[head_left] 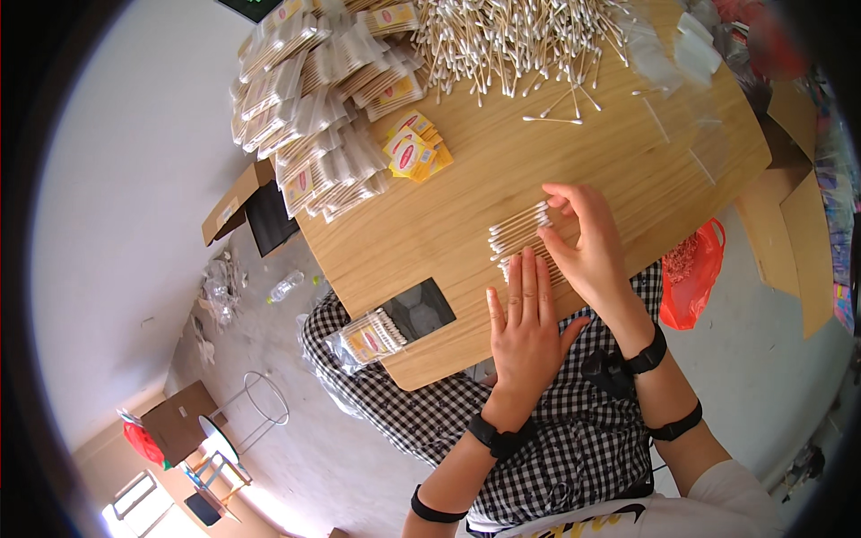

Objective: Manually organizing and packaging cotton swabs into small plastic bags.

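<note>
A row of cotton swabs (516, 231) lies side by side on the wooden table (484, 170), close to its near edge. My left hand (525, 336) rests flat over the nearer swabs, its fingers stretched out and hiding part of them. At the row's right end is my right hand (587, 247), its thumb and fingers apart and curved about the white tips. I see nothing gripped in it. To the left, a clear bag of swabs with a yellow card (366, 341) sits at the table's edge, beside a dark glossy rectangle (419, 310).
Filled swab bags (305, 108) are stacked at the far left, with yellow cards (414, 152) next to them. A heap of loose swabs (520, 40) covers the far middle. Clear plastic sleeves (695, 49) lie far right. A red bag (695, 278) and cardboard box (789, 224) stand right of the table.
</note>
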The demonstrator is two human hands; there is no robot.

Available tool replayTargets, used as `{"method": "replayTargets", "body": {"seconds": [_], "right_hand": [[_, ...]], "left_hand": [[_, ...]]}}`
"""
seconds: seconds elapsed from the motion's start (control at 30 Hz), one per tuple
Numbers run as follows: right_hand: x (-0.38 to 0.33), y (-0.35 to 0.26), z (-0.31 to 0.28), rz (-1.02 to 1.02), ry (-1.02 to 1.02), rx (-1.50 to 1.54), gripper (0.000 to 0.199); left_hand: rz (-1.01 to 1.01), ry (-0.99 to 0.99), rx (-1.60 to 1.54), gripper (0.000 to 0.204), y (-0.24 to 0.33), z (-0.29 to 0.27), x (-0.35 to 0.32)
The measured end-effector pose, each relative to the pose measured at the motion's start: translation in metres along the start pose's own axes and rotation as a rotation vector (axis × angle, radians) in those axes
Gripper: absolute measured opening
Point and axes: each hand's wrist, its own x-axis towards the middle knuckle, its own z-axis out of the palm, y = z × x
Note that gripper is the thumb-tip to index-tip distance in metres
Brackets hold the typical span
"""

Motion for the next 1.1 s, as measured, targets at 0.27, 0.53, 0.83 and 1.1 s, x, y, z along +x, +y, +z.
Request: {"method": "replayTargets", "body": {"seconds": [0.27,0.53,0.83,1.1], "right_hand": [[0.001,0.002,-0.001,0.004,0.027,0.021,0.044],[0.008,0.012,-0.006,0.074,0.013,0.078,0.044],[0.01,0.012,0.0,-0.03,0.086,-0.078,0.041],[0.004,0.002,0.003,-0.012,0.042,-0.076,0.042]], "left_hand": [[-0.011,0.032,-0.033,0.094,-0.002,-0.002,0.007],[-0.02,0.036,-0.064,0.095,-0.001,0.0,0.014],[0.009,0.043,-0.003,0.094,-0.003,0.005,0.007],[0.016,0.024,-0.019,0.095,-0.002,0.004,0.018]]}}
